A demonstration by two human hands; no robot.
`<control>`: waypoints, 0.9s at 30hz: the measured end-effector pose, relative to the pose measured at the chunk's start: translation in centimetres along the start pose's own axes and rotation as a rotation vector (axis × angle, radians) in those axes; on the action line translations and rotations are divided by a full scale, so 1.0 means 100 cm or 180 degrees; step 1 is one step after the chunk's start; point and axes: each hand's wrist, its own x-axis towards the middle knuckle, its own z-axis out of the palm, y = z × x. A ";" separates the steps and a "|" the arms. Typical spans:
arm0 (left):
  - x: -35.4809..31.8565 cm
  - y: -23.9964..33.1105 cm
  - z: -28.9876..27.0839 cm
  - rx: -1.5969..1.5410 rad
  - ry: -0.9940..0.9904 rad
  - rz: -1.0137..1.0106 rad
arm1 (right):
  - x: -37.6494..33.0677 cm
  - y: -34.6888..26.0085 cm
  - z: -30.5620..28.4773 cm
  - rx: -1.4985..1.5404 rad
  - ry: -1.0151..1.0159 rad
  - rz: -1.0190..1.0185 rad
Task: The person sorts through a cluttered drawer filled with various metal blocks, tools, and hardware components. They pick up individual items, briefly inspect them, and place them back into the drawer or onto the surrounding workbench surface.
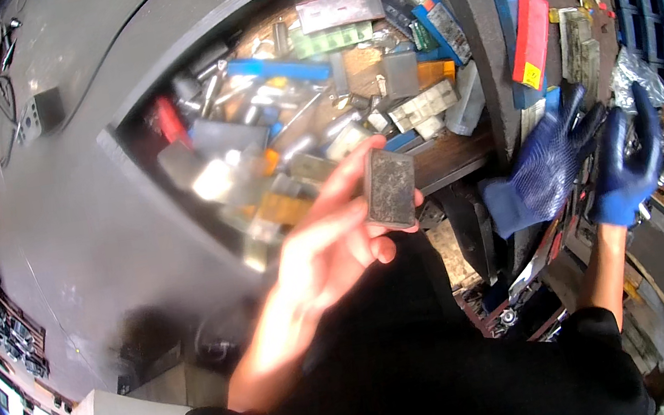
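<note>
In the middle, my bare left hand (317, 253) holds up a small dark rectangular block (390, 188) with a worn, speckled face, gripped between thumb and fingers. Behind it lies an open drawer (456, 163) crowded with metal pieces and small cases. My right hand (628, 163) wears a blue work glove and is over at the right, its fingers apart and nothing visible in them. Just left of it lies a loose, empty-looking blue glove (539, 168), with its cuff toward me.
Inside the drawer are a green case (333, 39), a blue strip (277, 70) and pale blocks (424, 105). A red box (529, 34) stands on the bench to the right, near blue bins (645, 15) and a crumpled clear bag (637, 78). At the left is a grey surface (54, 240).
</note>
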 end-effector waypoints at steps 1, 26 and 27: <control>0.000 -0.003 -0.002 -0.0070 -0.0017 0.0021 | 0.000 -0.017 -0.007 0.0219 -0.0028 0.0167; -0.067 0.001 -0.018 0.2933 -0.0154 0.0425 | -0.070 -0.150 0.028 0.2769 -0.3507 0.0119; -0.069 0.004 -0.019 0.2988 -0.0144 0.0464 | -0.071 -0.153 0.028 0.2849 -0.3550 0.0306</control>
